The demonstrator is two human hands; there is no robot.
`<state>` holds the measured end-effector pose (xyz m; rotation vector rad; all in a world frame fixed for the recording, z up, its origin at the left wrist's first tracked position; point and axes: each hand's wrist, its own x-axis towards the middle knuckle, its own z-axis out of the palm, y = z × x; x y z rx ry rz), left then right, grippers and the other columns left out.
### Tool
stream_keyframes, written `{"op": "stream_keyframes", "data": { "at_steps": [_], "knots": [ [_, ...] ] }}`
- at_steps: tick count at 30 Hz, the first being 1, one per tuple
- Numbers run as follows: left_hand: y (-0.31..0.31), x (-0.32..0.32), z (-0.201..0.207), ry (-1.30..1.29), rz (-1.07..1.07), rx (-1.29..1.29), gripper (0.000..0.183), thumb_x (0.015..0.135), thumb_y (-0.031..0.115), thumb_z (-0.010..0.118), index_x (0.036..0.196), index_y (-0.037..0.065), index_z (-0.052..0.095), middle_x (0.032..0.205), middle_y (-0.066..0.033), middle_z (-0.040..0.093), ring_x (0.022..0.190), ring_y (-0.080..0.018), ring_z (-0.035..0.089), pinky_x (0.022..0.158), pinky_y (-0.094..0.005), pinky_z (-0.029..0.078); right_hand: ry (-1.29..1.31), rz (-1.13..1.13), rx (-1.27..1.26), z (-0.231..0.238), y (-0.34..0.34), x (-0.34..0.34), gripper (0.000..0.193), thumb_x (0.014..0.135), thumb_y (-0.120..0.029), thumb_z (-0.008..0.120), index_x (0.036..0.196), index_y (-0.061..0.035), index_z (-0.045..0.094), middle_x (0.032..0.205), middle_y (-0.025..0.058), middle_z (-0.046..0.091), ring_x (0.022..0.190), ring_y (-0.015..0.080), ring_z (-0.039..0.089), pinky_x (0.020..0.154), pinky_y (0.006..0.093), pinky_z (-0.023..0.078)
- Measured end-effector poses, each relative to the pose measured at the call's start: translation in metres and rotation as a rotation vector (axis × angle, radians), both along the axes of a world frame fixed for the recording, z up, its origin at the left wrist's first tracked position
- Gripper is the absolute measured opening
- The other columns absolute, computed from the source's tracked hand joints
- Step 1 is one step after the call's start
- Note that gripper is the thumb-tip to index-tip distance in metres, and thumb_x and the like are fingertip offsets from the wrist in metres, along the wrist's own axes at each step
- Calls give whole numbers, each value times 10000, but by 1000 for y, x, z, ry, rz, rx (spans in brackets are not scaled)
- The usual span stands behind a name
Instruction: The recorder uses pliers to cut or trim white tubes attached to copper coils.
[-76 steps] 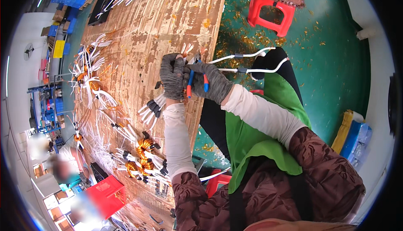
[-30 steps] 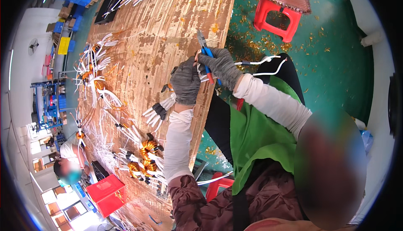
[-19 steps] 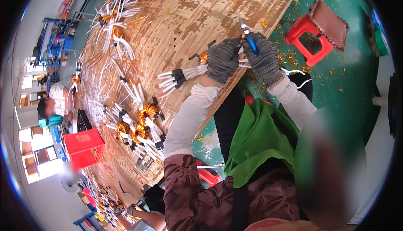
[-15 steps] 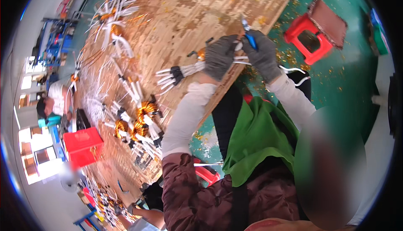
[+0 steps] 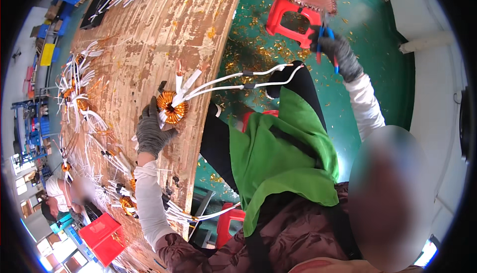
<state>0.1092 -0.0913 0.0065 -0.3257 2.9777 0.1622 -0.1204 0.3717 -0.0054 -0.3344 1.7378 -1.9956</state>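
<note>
A ring coil (image 5: 173, 107) wound with copper wire lies on the wooden table. My left hand (image 5: 153, 133), in a grey glove, grips its left side, fingers along the edge and thumb below. Short white-sleeved ends, one showing bare copper strands (image 5: 179, 68), stick up from the coil. Two long white leads (image 5: 223, 82) with black sleeves run right, past the table edge and over my knee. Out over the floor, my gloved right hand (image 5: 343, 57) is closed around pliers (image 5: 336, 64) with blue and red handles. Their jaws point away from me and are partly blurred.
More coils with white leads (image 5: 82, 104) lie along the table's left side. A red stool (image 5: 293, 22) with a brown cushion stands beyond my right hand. A red bin (image 5: 103, 238) and another person (image 5: 59, 196) are at far left. Copper scraps litter the green floor.
My right hand, with the pliers, has moved away from the coil to the right. The coil now shows face-up, its long leads pointing right. The whole view has turned.
</note>
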Motion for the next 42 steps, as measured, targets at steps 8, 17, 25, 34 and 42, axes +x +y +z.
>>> {"op": "stream_keyframes", "data": {
  "at_steps": [8, 17, 25, 34, 42],
  "knots": [
    [-30, -3, -27, -13, 180, 230, 802, 581, 313, 781, 1278, 128, 429, 929, -139, 653, 886, -312, 636, 770, -393, 505, 377, 427, 413, -102, -88, 39, 569, 737, -20, 622, 1283, -105, 484, 954, 47, 575, 830, 139, 552, 748, 285, 473],
    [-19, -99, 81, -67, -144, -240, 693, 629, 307, 784, 1244, 195, 485, 1012, -80, 620, 857, -268, 639, 758, -364, 509, 62, 575, 91, -93, -83, 34, 567, 740, -108, 673, 1273, -72, 482, 997, 60, 584, 908, 134, 527, 814, 284, 440],
    [-107, -286, 75, 415, -106, -500, 449, 657, 207, 721, 1084, 145, 596, 877, -134, 643, 864, -297, 611, 764, -401, 478, 229, -26, -13, 8, -162, -100, 373, 878, -147, 564, 1242, -78, 523, 911, 11, 581, 771, 90, 509, 717, 247, 435],
    [99, -116, 3, 533, -227, 356, 378, 652, 197, 712, 1006, 98, 625, 994, -104, 606, 973, -310, 555, 869, -410, 440, -406, 157, -430, -27, -88, 0, 588, 861, -244, 536, 1362, -22, 324, 1145, 125, 555, 871, 231, 584, 855, 362, 443],
    [27, 182, 41, 394, 593, -52, 292, 780, 117, 651, 1054, 28, 608, 969, -141, 643, 867, -281, 631, 774, -338, 497, -776, 475, -195, -65, -70, 99, 564, 882, -263, 578, 1347, -46, 344, 956, 81, 606, 805, 169, 608, 682, 350, 545]
  ]
}}
